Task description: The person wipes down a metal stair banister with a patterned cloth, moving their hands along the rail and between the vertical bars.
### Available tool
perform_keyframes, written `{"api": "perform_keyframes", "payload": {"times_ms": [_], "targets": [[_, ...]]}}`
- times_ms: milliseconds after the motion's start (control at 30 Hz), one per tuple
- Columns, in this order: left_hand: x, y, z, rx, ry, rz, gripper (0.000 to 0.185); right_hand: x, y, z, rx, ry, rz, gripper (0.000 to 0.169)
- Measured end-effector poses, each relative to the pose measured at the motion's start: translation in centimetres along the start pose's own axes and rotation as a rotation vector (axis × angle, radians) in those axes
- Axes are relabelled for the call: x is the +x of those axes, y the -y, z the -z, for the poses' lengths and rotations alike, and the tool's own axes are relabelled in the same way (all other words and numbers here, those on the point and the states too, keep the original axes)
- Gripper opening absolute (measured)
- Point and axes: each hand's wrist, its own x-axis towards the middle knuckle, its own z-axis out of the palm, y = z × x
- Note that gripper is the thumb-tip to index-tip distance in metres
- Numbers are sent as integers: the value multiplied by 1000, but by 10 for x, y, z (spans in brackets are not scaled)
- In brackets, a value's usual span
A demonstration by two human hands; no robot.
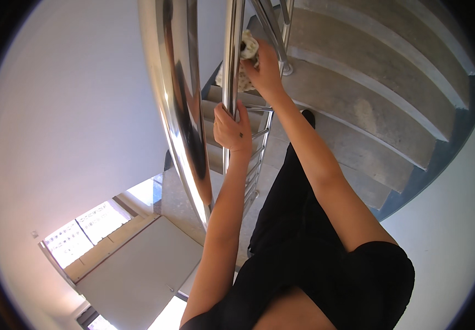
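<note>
My left hand (235,130) is wrapped around a narrow polished stainless-steel rail (231,62) of a stair railing. A small dark mark shows on the back of that hand. Farther up, my right hand (267,74) holds a bunched pale cloth (250,46) with brown spots against the same rail. Part of the cloth hangs below and behind the rail, and its far side is hidden. Left of both hands runs a thick, shiny metal handrail (179,82), close to the camera.
Curved concrete steps (357,107) rise on the right. Lower steps (215,132) show behind the rails, beside a ladder-like metal balustrade (263,144). At lower left are a grey door (138,268) and bright windows (89,227). A pale wall (76,103) stands left.
</note>
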Motion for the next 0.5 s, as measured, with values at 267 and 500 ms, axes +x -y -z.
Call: {"api": "perform_keyframes", "payload": {"times_ms": [267,500], "targets": [[-1,0,1,5,18,11,33,1,-5,-3,-127,39,97,41],[-2,5,-1,24,32,18,34,-12,-30,-12,-152,9,59,40]]}}
